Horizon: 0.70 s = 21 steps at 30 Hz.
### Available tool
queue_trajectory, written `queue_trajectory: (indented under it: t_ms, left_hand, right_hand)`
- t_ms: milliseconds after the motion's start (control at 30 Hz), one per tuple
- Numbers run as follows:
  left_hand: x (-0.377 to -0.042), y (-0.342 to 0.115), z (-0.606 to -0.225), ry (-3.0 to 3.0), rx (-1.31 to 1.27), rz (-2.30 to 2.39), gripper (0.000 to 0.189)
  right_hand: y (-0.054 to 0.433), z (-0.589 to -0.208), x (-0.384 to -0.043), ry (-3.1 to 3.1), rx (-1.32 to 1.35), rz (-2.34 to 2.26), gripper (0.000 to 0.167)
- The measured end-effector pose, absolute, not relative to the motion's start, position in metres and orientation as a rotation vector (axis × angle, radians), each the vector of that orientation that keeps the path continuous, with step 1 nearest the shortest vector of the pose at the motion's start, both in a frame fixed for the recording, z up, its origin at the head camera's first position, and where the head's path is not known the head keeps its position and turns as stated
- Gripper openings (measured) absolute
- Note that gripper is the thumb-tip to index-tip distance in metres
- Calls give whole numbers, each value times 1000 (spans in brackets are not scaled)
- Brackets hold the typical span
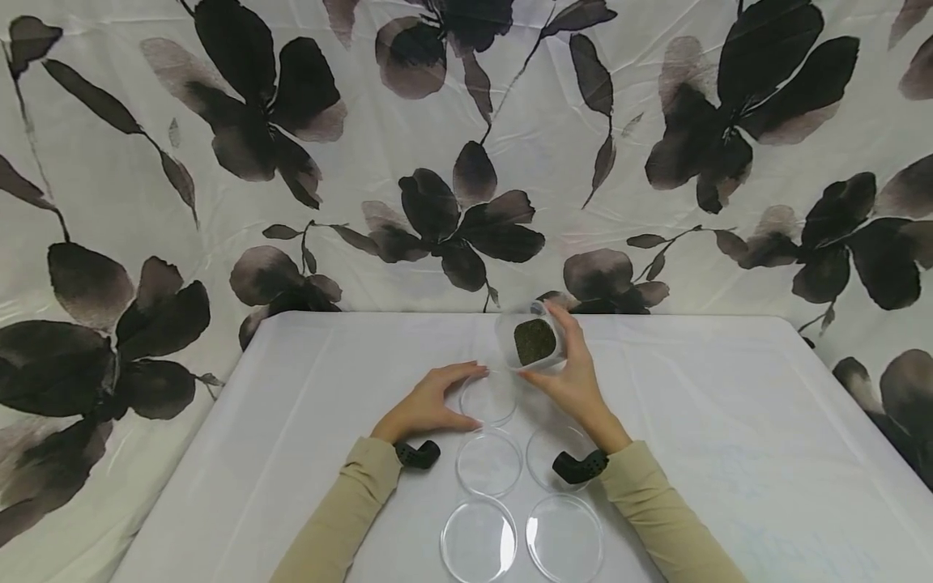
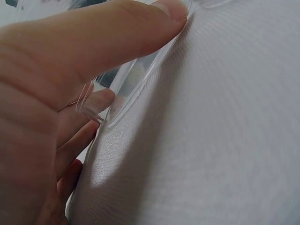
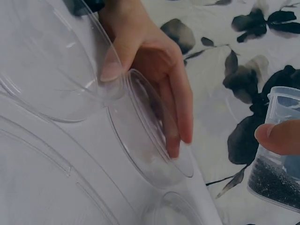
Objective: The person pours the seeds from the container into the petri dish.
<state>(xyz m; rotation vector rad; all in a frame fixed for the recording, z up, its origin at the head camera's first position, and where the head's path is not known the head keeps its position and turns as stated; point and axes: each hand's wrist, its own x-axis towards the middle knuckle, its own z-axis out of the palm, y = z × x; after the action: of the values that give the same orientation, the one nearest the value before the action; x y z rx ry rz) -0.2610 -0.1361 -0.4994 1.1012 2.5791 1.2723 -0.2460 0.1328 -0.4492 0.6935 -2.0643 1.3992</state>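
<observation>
Two dishes (image 1: 478, 541) sit up front; left hand (image 1: 436, 402)'s gripping another dish (image 1: 490, 398) further back, right hand (image 1: 583, 390)'s holding a tub (image 3: 282, 111) of dark bits (image 1: 535, 341).

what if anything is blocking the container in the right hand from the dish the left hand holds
Nothing visible is: the right wrist view shows only open space between the clear plastic container in the right hand and the petri dish in the left hand. Whether a lid covers that dish, I can't tell.

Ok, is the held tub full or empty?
Partly full: in the right wrist view, dark grains fill only the lower part of the tub.
</observation>
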Motion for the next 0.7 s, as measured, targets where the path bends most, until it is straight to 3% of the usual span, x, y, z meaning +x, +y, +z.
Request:
queue_trajectory:
  t_ms: [700]
  left_hand:
    - [-258,-134,-495,2588,1076,1275,83]
  right_hand:
    - [127,-453,-249,-2036,892,1126,107]
